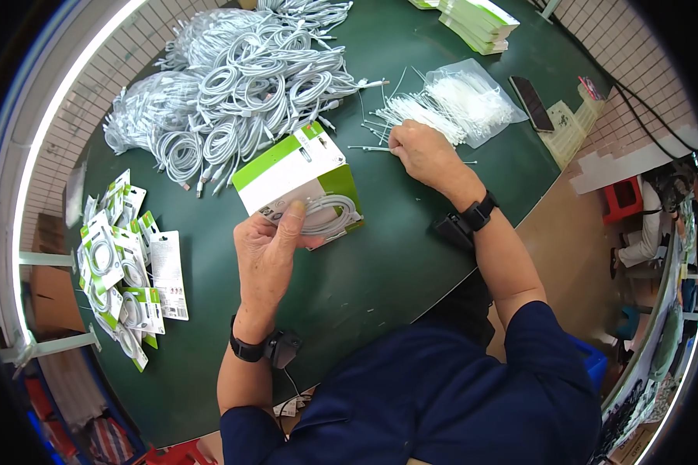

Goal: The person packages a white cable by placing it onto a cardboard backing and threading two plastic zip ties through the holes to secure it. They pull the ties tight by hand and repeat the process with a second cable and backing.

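Note:
My left hand (pixel 270 246) holds a green and white packaging card (pixel 291 167) with a coiled white cable (pixel 327 215) pressed against it under the thumb. It hovers above the dark green table (pixel 380 256). My right hand (pixel 420 151) reaches to the far right, fingers pinching at loose white cable ties (pixel 411 112) spilling from a clear plastic bag (pixel 473 97). Whether it grips a tie I cannot tell.
A big heap of coiled white cables (pixel 240 85) fills the far left of the table. Finished green packs (pixel 124 263) lie at the left edge. A stack of flat cards (pixel 477 23) and a dark phone (pixel 532 102) sit at the far right.

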Demonstrator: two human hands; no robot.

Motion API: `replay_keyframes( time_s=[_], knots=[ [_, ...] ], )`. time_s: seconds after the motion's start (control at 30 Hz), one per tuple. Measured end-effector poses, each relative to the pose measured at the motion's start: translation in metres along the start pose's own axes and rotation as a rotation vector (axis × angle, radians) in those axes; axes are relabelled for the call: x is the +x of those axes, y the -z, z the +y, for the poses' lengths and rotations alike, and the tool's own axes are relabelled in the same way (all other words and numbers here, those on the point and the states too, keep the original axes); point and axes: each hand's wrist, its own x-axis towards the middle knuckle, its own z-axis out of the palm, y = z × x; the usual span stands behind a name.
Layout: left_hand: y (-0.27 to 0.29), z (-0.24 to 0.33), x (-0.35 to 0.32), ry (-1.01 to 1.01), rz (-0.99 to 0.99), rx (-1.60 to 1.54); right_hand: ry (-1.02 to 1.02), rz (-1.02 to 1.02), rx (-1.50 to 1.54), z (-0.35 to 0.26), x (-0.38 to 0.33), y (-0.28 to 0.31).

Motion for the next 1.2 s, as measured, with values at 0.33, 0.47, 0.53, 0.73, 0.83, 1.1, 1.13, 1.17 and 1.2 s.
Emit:
replay_keyframes(
  time_s=[0.33,0.47,0.53,0.73,0.83,1.1,1.13,1.17,1.2],
  knots=[
    [-0.017,0.008,0.000,0.003,-0.056,0.015,0.022,0.077,-0.060,0.011,0.001,0.006],
    [-0.012,0.010,0.000,0.000,-0.050,0.003,0.018,0.040,-0.086,0.006,0.005,0.008],
    [-0.004,0.011,-0.003,0.000,-0.061,-0.006,0.037,0.023,-0.036,-0.002,0.013,0.010],
    [0.007,0.038,-0.020,-0.118,-0.092,-0.117,-0.014,-0.058,-0.033,-0.028,0.014,0.024],
    [0.016,0.047,-0.034,-0.223,-0.057,-0.135,0.020,0.004,0.003,-0.048,0.007,0.014],
    [0.052,0.052,-0.070,-0.687,0.136,0.338,0.176,0.063,0.028,-0.090,-0.023,0.016],
    [0.053,0.050,-0.075,-0.696,0.141,0.332,0.178,0.082,0.027,-0.091,-0.031,0.017],
    [0.054,0.049,-0.077,-0.695,0.173,0.350,0.209,0.073,0.042,-0.084,-0.032,0.015],
    [0.055,0.048,-0.079,-0.699,0.187,0.346,0.133,0.059,0.050,-0.078,-0.032,0.012]
  ],
)
